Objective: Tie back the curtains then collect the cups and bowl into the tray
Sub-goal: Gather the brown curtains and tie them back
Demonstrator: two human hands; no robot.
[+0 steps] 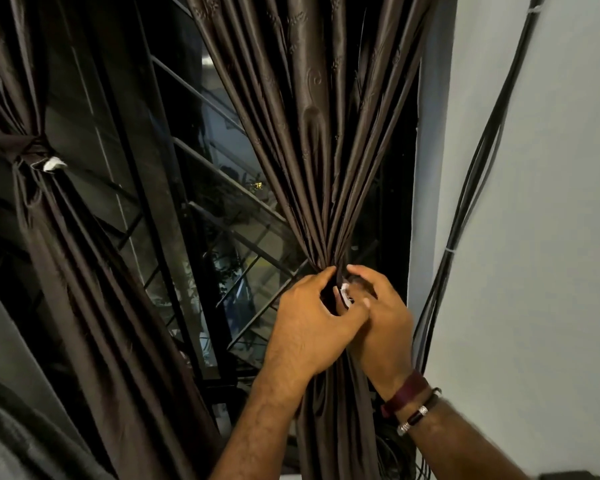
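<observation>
The right-hand dark brown curtain [312, 133] is gathered into a tight bunch beside the window's right edge. My left hand [309, 323] grips the bunch from the left, its fingers curled round the folds. My right hand [381, 320] holds the bunch from the right, fingers bent over a small white-edged strip of the tie-back [344, 295] between the two hands. The left-hand curtain [84, 271] hangs bunched, with a knotted tie [28, 150] round it. No cups, bowl or tray are in view.
A dark window with a metal grille [222, 209] lies between the two curtains. A pale wall [541, 237] stands on the right, with a bundle of black cables [465, 216] running down it close to my right hand.
</observation>
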